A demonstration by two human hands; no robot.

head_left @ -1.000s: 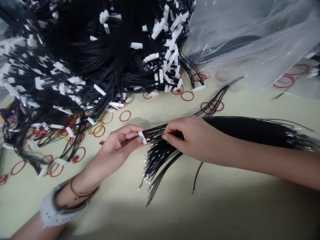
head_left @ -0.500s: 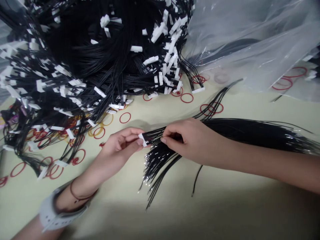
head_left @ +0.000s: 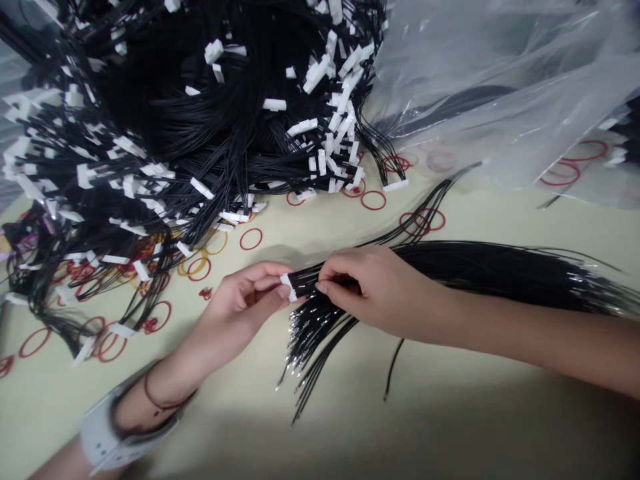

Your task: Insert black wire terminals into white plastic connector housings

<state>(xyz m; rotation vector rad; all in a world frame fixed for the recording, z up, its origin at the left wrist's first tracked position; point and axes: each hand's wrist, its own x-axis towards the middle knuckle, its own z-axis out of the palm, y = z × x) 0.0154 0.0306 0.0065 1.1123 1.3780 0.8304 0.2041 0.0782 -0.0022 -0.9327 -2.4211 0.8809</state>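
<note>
Sitting at the left of the cream counter is a big heap of black wires w/ white plastic connectors, red rubber bands scattered round it. Your L hand pinches a small white plastic connector btwn thumb & fingers. Your R hand pinches the black wire bundle just right of it. Bundle's long axis runs L-R, connector end at your L hand, R hand nearer the long run, which trails off toward the counter's R edge. Clear plastic bag lies along the back R corner.
</note>
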